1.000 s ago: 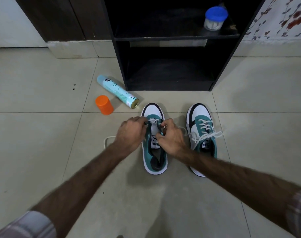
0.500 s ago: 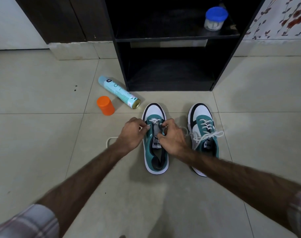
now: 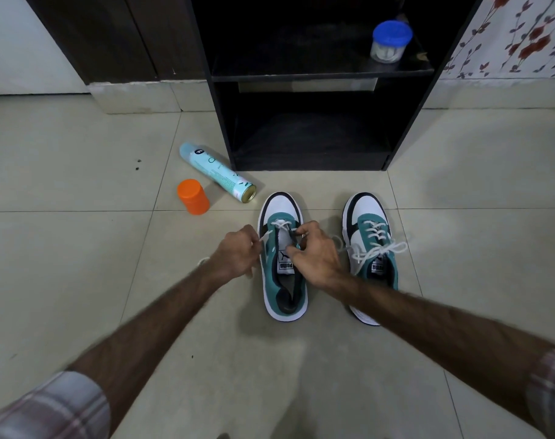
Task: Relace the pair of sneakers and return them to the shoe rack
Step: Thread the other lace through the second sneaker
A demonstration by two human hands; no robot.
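Orange cap [image 3: 193, 196] upright on floor, spray can [image 3: 217, 172] lying just beside it. Left hand [image 3: 236, 255] grip pinching white lace [image 3: 265, 237] at left sneaker [image 3: 283, 280]. Right hand [image 3: 315, 253] grip pinching lace at same sneaker's eyelets; only lowest rows threaded. Right sneaker [image 3: 372, 248] fully laced, bow tied, on floor before shoe rack [image 3: 304, 77]. Blue-lidded jar [image 3: 388, 42] on rack shelf, whitish contents, unclear.

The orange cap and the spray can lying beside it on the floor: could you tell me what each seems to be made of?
Orange cap: probably plastic, with a smooth, evenly coloured, slightly matte surface. Spray can: likely metal, since its open end shows a shiny gold-toned rim; the body carries a printed pale blue coating.
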